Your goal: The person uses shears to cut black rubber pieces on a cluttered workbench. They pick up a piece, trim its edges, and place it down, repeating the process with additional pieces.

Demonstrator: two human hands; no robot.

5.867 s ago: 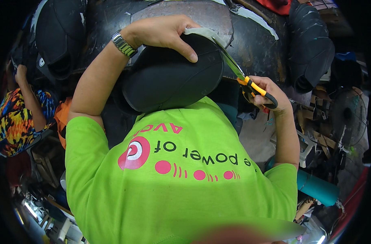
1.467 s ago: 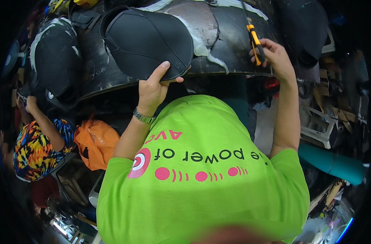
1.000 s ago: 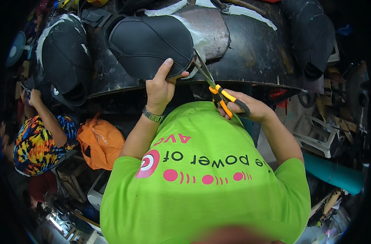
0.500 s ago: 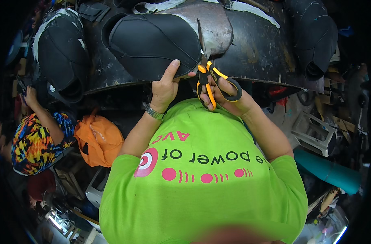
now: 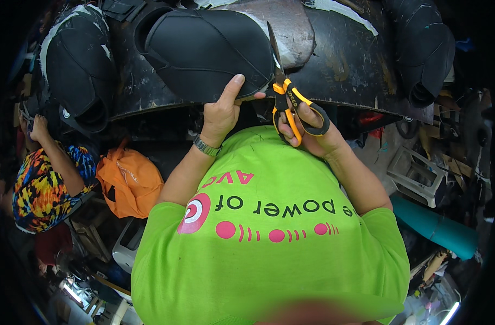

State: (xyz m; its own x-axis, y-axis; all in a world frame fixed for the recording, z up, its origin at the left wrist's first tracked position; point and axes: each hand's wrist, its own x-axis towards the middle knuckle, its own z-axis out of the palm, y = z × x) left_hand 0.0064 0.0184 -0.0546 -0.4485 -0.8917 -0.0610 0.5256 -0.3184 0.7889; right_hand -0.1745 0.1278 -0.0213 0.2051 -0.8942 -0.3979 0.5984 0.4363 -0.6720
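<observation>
While the black moulded cover point(image 5: 206, 51) lies on the dark workbench point(image 5: 345, 65) at the top centre of my view, I note its near edge sits directly above the person's two hands. The left hand point(image 5: 221, 111) pinches that near edge, thumb raised against the cover's underside and fingers curled around the rim, so the hand is closed on the cover. The right hand point(image 5: 308, 132) holds a pair of scissors point(image 5: 284, 89) with orange and black handles, fingers threaded through the loops and wrapped tight; the blades stand nearly upright and close together, their tip against the cover's right-hand rim. I cannot tell whether the blades are biting into the material or merely resting alongside it. A metal watch point(image 5: 206, 146) sits on the left wrist. A bright green shirt point(image 5: 269, 233) fills the lower centre of the frame. On the bench, a second black cover point(image 5: 76, 65) with pale trimmed edges lies to the left, well apart from the first, and a third dark cover point(image 5: 423, 46) lies to the far right. Below the bench at left I see an orange bag point(image 5: 129, 181), and beside it another person in a multicoloured garment point(image 5: 39, 189). A teal roll point(image 5: 434, 227) lies at lower right.
</observation>
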